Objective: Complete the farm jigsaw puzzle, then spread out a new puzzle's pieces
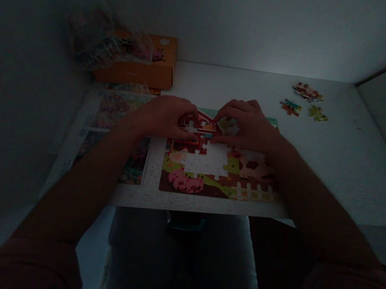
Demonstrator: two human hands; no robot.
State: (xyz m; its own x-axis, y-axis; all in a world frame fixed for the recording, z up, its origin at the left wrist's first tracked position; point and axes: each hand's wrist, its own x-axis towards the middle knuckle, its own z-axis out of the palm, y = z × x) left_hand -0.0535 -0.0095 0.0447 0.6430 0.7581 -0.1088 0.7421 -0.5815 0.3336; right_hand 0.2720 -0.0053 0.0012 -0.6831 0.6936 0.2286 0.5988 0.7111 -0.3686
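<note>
Across the white worktop [344, 172], with twelve o'clock at its far edge, a farm jigsaw [234, 166] lies flat near the side where the person sits. From the left hand [170, 116] most of it lies toward four o'clock; from the right hand [246, 123] it spreads around six. Both hands reach over its far half, touching the red barn from ten and two o'clock. On each, thumb and fingertips stand apart, with pieces showing between them; in this dim light I can't tell whether either presses down.

As for writing, I can read none. At the jigsaw's ten o'clock sits an orange box [134, 75] with a small round white mark and print too dark to make out. Tiny lettering on a printed sheet [137, 168], at nine, is just as illegible. A clear plastic bag [96, 41] rests against the box.

Brightly coloured, the jigsaw shows a pink pig at seven o'clock, a brown-patched cow at three and a white fence at five. Bare worktop shows through a jagged gap near its middle. Well apart, at two, loose pieces [318, 114] lie in a little group.
</note>
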